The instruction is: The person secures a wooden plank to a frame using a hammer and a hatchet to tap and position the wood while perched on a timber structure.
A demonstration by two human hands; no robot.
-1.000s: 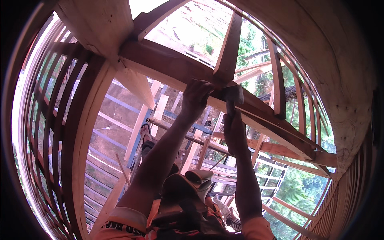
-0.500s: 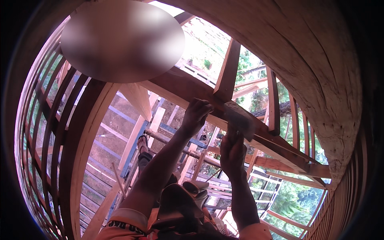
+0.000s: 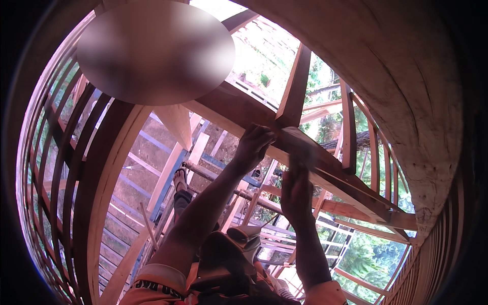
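Note:
My left hand [image 3: 252, 148] is raised against the side of a long dark wooden beam [image 3: 231, 107], close to where an upright timber [image 3: 296, 89] meets it. Its fingers are pinched together, and whatever is between them is too small or hidden to make out. Just to the right, my right hand [image 3: 297, 193] is wrapped round the handle of a hammer. The hammer [image 3: 303, 153] is smeared by motion; its head is up beside the beam, a short way from my left fingertips.
A thick, cracked timber [image 3: 401, 96] curves across the upper right. Slatted framing [image 3: 61, 168] stands on the left. Below are poles [image 3: 201, 172], planks and ground, with a sandalled foot [image 3: 180, 180] on a pole. Green foliage [image 3: 368, 259] shows beyond the lower right framing.
The blurred hammer head has shifted slightly left, nearer my left fingers. My left hand stays at the beam, a little further right in view. The whole view has shifted slightly.

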